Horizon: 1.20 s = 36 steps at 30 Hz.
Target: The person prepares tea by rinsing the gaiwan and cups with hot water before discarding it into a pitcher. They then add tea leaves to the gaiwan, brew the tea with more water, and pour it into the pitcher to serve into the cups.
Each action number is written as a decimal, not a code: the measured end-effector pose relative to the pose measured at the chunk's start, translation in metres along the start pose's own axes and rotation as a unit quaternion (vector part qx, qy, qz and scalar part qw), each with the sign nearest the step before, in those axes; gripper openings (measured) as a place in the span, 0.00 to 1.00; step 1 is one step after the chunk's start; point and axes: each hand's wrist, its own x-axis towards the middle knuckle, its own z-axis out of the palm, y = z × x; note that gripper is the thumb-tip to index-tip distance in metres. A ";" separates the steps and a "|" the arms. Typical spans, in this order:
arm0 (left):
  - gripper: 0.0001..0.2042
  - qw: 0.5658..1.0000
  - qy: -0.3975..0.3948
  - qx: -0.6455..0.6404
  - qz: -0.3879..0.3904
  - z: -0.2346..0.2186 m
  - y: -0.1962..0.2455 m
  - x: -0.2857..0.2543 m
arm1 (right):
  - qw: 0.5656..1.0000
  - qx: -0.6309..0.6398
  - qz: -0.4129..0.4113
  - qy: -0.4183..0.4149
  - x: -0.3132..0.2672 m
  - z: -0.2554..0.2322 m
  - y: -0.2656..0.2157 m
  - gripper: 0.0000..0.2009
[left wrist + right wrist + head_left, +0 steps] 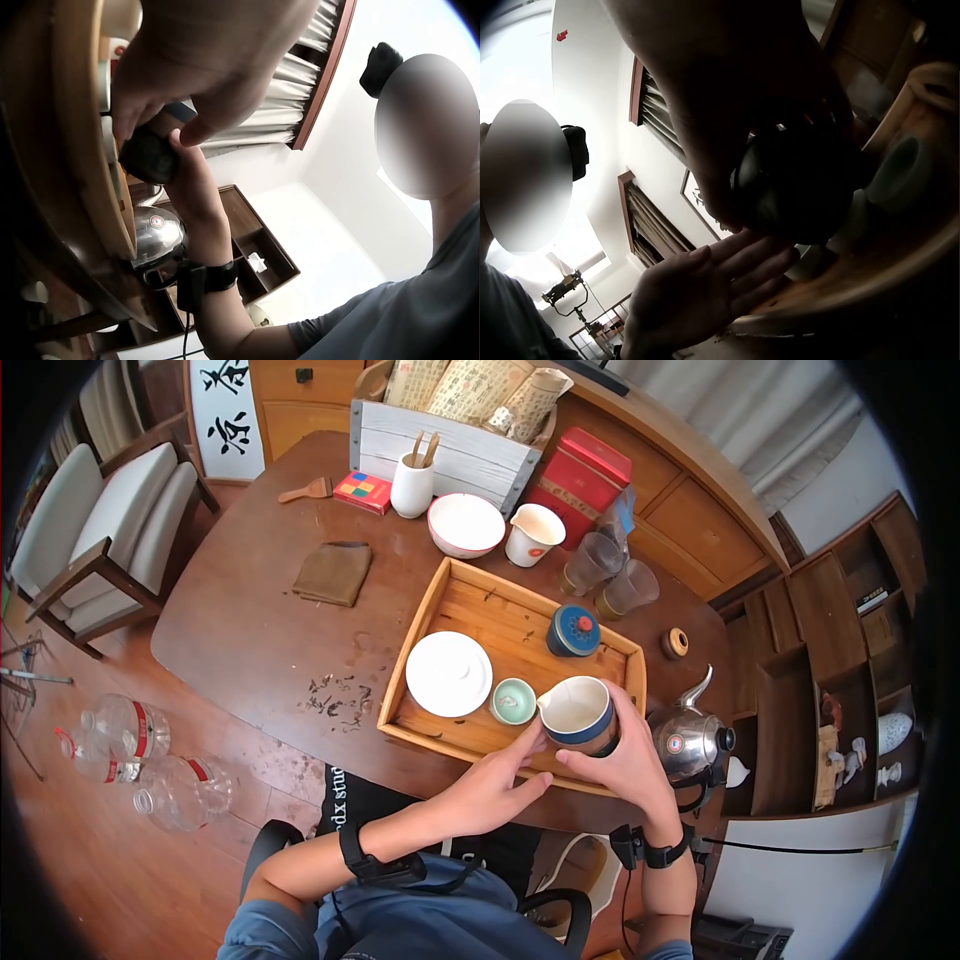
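Note:
A white pitcher cup with a blue band (pixel 578 715) is held just above the front right part of a wooden tray (pixel 460 585). My right hand (pixel 620 758) wraps around it from the right; the cup shows as a dark shape (pixel 795 191) in the right wrist view. My left hand (pixel 497 785) lies with straight fingers against the cup's lower left side, its fingers (pixel 742 266) extended under the cup. On the tray sit a white saucer lid (pixel 448 673), a small celadon teacup (pixel 513 700) and a blue lidded jar (pixel 574 631).
A steel kettle (pixel 688 740) stands right of the tray. Behind the tray are a white bowl (pixel 466 524), a white pitcher (pixel 533 535), two glass cups (pixel 610 575), a red tin (pixel 580 482) and a wooden crate (pixel 450 445). Loose tea leaves (pixel 335 700) and a brown cloth (pixel 333 572) lie left.

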 end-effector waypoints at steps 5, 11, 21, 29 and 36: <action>0.42 0.999 -0.019 -0.025 -0.019 -0.005 0.000 0.000 | 0.999 -0.042 0.005 -0.013 0.005 0.000 -0.007 0.45; 0.42 0.999 -0.020 -0.036 -0.009 -0.005 0.001 0.001 | 0.998 -0.046 0.020 -0.043 0.010 -0.004 -0.015 0.47; 0.43 0.997 -0.023 -0.068 -0.009 -0.006 0.001 0.001 | 0.995 -0.088 -0.004 -0.044 0.017 -0.008 -0.023 0.46; 0.43 0.992 -0.039 -0.116 -0.034 -0.009 0.010 0.003 | 0.992 -0.111 -0.005 -0.052 0.021 -0.015 -0.036 0.47; 0.43 0.991 -0.043 -0.127 -0.020 -0.008 0.016 0.004 | 0.991 -0.124 -0.038 -0.042 0.022 -0.022 -0.038 0.46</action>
